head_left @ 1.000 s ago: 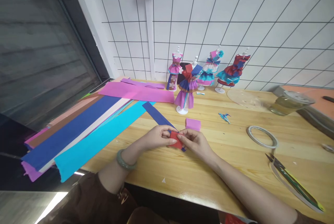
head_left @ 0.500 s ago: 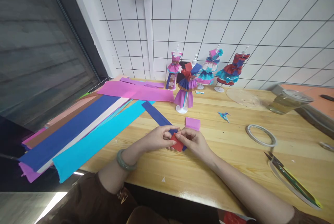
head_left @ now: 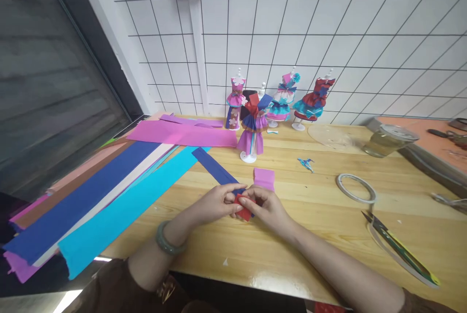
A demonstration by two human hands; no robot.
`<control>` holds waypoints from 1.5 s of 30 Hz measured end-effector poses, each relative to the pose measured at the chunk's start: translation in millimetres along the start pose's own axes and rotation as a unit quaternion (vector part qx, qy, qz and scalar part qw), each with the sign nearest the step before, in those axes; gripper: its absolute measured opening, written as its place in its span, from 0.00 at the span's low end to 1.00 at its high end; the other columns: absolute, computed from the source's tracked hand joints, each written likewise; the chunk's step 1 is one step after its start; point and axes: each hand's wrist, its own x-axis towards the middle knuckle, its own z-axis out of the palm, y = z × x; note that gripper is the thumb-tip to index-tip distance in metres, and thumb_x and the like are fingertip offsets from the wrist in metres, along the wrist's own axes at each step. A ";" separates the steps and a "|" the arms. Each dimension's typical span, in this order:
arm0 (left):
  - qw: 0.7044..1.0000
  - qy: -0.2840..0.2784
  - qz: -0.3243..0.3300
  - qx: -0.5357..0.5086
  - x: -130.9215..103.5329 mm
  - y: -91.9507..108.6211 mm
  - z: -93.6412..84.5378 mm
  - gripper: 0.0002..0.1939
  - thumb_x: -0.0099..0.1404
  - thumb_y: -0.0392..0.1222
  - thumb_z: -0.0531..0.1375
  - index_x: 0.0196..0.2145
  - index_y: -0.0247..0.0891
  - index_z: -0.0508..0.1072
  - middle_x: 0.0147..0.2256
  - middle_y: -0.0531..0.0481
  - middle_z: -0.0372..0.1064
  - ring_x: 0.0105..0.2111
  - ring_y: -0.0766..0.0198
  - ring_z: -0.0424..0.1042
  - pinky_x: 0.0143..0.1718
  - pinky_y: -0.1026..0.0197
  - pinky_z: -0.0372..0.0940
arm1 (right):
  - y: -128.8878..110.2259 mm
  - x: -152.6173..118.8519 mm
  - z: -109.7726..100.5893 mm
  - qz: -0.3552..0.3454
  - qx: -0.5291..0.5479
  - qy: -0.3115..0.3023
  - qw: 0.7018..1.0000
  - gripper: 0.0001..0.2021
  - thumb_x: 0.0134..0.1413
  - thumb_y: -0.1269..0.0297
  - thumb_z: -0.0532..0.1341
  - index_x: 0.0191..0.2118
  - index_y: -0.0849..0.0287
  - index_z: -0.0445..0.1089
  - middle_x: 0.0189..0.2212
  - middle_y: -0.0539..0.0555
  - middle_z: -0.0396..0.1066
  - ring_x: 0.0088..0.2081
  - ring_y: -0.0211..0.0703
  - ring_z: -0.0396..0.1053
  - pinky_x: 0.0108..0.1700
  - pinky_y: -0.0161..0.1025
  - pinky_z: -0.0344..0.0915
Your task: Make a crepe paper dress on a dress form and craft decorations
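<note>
Red paper [head_left: 243, 211] pinched in both hands, low over the wooden table [head_left: 204, 259]

The left hand [head_left: 216, 204] pinches its left edge and the right hand [head_left: 269, 207] its upper part, thumb against fingers, probably to keep so small a piece steady; well to the right of the red paper lie scissors [head_left: 401, 248] and a tape roll [head_left: 359, 199], likely set aside to leave working room; just past the red paper lie a blue strip [head_left: 215, 167], its near end hidden so I cannot tell whether they join, and a purple piece [head_left: 263, 177]; farther beyond, a paper-dressed mannequin [head_left: 254, 127] stands upright on its base
</note>
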 end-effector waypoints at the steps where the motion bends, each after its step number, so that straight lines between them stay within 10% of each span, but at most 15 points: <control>1: 1.000 -0.001 0.001 0.002 -0.5 0.0 0.1 0.31 0.54 0.39 0.61 0.55 0.36 0.58 0.24 0.54 0.66 0.25 0.67 0.68 0.32 0.60 0.64 | 1.0 -0.7 -0.3 -0.011 -0.024 0.003 1.000 0.12 0.54 0.58 0.56 0.29 0.61 0.68 0.23 0.52 0.69 0.25 0.37 0.65 0.28 0.34 0.61; 7: 0.998 -0.009 0.000 0.055 -3.5 -2.0 2.6 0.30 0.52 0.36 0.61 0.54 0.38 0.60 0.23 0.57 0.63 0.25 0.70 0.64 0.29 0.66 0.60 | 0.7 -8.3 -2.1 -0.147 -0.174 0.001 0.974 0.09 0.56 0.64 0.54 0.29 0.59 0.67 0.23 0.52 0.67 0.24 0.36 0.63 0.27 0.34 0.59; 17: 0.964 -0.057 0.083 0.245 -10.9 9.9 0.2 0.22 0.54 0.35 0.56 0.48 0.38 0.68 0.30 0.51 0.72 0.29 0.66 0.67 0.35 0.64 0.62 | -11.3 -16.5 -3.0 -0.366 -0.380 -0.065 0.847 0.10 0.58 0.74 0.49 0.33 0.60 0.67 0.20 0.53 0.66 0.21 0.38 0.62 0.23 0.36 0.57; 29: 0.997 -0.024 0.000 0.076 -8.6 15.8 5.5 0.26 0.51 0.35 0.60 0.50 0.38 0.66 0.31 0.50 0.69 0.29 0.67 0.65 0.28 0.67 0.59 | -9.6 -6.3 -4.7 -0.072 -0.088 -0.062 0.992 0.09 0.57 0.64 0.53 0.36 0.58 0.70 0.33 0.55 0.73 0.32 0.40 0.70 0.34 0.35 0.65; 45: 0.998 -0.054 0.016 -0.032 -2.9 4.5 0.2 0.26 0.56 0.41 0.60 0.52 0.35 0.62 0.29 0.48 0.69 0.26 0.68 0.69 0.31 0.62 0.65 | -4.8 -1.1 2.7 0.051 0.152 -0.038 0.986 0.12 0.55 0.56 0.54 0.34 0.59 0.66 0.24 0.51 0.72 0.25 0.38 0.70 0.29 0.36 0.65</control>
